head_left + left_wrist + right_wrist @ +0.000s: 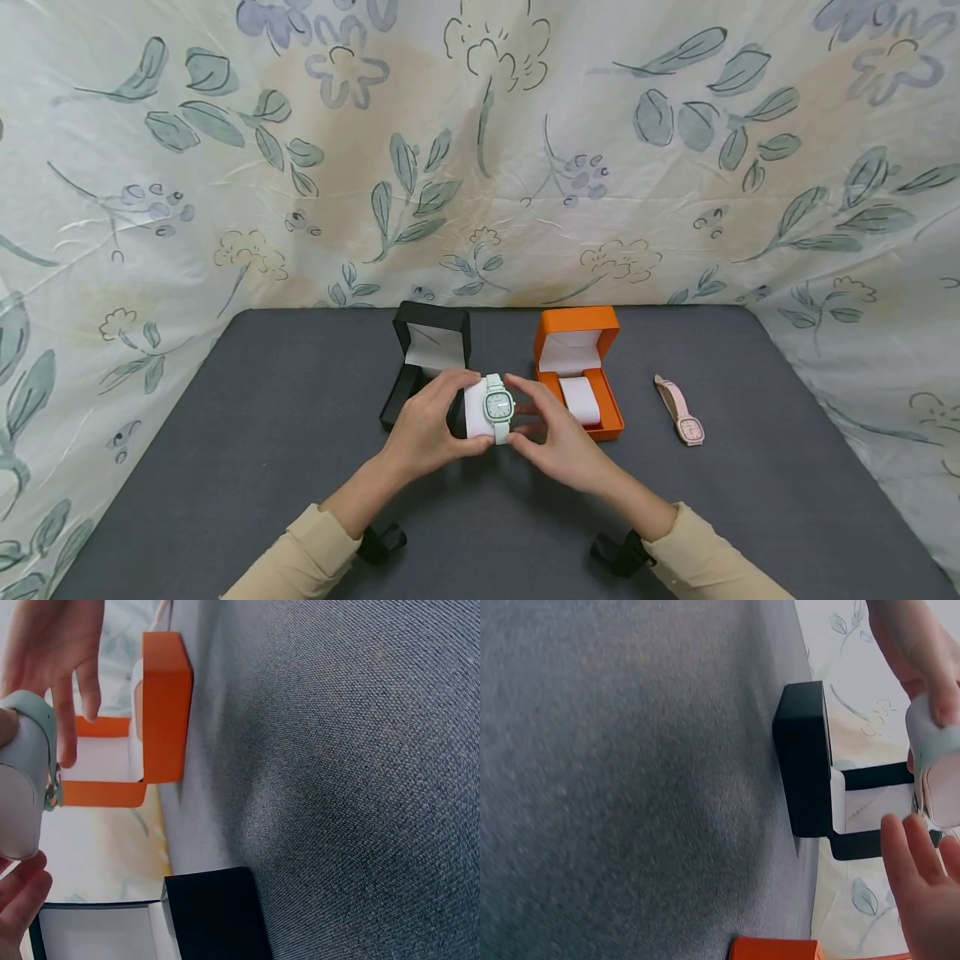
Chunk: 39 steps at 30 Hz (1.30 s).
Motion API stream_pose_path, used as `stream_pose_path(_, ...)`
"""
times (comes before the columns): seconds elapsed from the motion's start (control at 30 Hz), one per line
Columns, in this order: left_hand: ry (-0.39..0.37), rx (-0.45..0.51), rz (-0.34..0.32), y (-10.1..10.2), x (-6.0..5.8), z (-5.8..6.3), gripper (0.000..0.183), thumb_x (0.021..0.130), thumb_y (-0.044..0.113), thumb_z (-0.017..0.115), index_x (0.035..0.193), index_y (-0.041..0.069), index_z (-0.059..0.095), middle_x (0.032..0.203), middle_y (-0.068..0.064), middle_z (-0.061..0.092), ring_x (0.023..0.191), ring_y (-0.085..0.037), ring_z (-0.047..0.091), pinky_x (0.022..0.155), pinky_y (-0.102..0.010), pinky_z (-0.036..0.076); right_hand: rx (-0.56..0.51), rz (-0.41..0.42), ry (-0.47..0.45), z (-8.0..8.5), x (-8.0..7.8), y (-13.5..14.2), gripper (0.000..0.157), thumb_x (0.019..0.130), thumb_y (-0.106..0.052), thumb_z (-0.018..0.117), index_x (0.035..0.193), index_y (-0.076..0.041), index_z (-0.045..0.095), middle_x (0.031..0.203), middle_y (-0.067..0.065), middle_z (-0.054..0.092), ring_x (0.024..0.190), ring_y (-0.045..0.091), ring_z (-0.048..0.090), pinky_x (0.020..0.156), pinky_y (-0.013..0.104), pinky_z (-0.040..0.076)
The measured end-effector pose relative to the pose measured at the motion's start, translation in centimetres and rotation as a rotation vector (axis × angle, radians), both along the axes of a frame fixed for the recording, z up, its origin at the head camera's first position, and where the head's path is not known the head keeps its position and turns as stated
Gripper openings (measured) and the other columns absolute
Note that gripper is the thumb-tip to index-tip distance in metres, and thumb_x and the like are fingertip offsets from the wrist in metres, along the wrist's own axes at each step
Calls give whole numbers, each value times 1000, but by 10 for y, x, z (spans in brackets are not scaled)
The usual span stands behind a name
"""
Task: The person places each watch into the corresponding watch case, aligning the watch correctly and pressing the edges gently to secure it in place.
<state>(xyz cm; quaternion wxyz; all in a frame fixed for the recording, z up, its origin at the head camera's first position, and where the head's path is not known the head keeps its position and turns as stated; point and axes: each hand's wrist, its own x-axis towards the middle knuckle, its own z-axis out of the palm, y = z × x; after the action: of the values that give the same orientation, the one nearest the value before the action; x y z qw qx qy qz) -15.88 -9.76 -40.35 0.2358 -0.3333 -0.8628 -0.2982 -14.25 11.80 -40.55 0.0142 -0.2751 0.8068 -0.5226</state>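
My left hand (423,427) grips a white watch cushion (474,414), its thumb at the lower end and fingers at the upper end. Strapped around this cushion is a pale mint-green wristwatch (498,406) with a rounded square dial facing up. At the watch's right side is my right hand (562,446), thumb and index fingertips close to the strap. In the right wrist view, the fingers (907,862) of that hand are extended beside the strap. Behind my left hand stands an open black watch box (432,314) with a white lid lining.
An open orange watch box (577,320) stands just beyond my right hand, with a white cushion (581,400) inside. Farther right, a pink wristwatch (681,412) lies on the dark grey tabletop (300,375). Floral cloth (360,167) hangs behind the table.
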Motion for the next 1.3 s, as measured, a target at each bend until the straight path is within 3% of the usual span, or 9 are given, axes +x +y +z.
stream_pose_path(0.13,7,-8,-39,0,1,1,70,62,34,83,119,7,53,118,-5,56,105,-16,56,84,-32,50,-27,81,-55,-5,-4,6,74,85,-12,65,144,-28,25,143,-1,31,112,21,54,87,33,49)
stream_pose_path(0.3,9,0,-67,1,2,3,70,62,34,83,118,6,53,119,-5,56,107,-16,56,86,-32,49,-16,121,-94,0,-3,5,83,82,-5,68,146,-25,20,142,0,31,109,18,51,89,34,48)
stream_pose_path(0.53,3,7,-113,4,3,4,70,62,33,83,119,6,52,119,-5,55,106,-16,56,86,-32,50,-13,114,-100,24,7,2,81,79,-2,69,145,-11,23,137,8,35,101,16,52,86,40,48)
stream_pose_path(0.8,-54,-9,-165,2,3,7,72,67,33,81,126,8,47,129,-5,50,115,-17,51,91,-34,47,-34,102,-104,30,10,3,80,78,-4,71,143,-10,25,135,8,36,98,16,54,87,45,47)
stream_pose_path(1.07,-167,-7,-178,-5,6,7,86,68,32,80,140,13,36,137,-2,44,120,-16,47,95,-35,44,-25,76,-91,23,8,6,81,77,-1,71,143,-9,25,136,8,36,98,18,55,86,34,49)
stream_pose_path(1.3,-184,48,-215,-7,5,6,84,67,33,82,136,8,41,131,-5,48,114,-16,51,90,-34,47,-28,115,-100,2,0,13,85,80,-9,70,146,-24,20,140,0,34,104,16,53,90,37,47)
